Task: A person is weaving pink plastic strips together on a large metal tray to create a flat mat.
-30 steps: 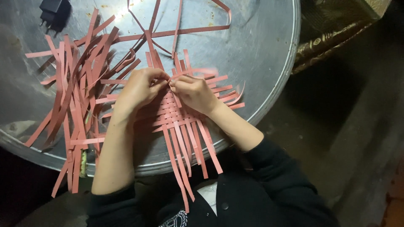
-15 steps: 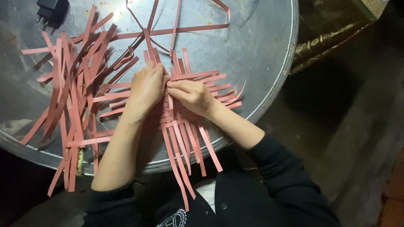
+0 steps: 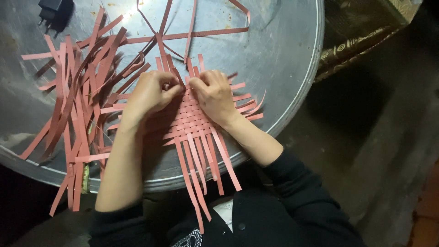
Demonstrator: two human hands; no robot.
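Nearest me, loose ends of the woven pink paper mat (image 3: 194, 123) hang over the rim of the round metal tray (image 3: 283, 68). I see both hands on the mat's far edge: left hand (image 3: 148, 93) and right hand (image 3: 215, 93) curled, fingertips pinching strips there. Left of them lies a heap of loose pink strips (image 3: 73, 105). Farthest off, a black charger (image 3: 48, 9).

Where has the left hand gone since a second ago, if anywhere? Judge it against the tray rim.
No. The left hand stays at the woven mat's top edge, no nearer the tray rim than before.
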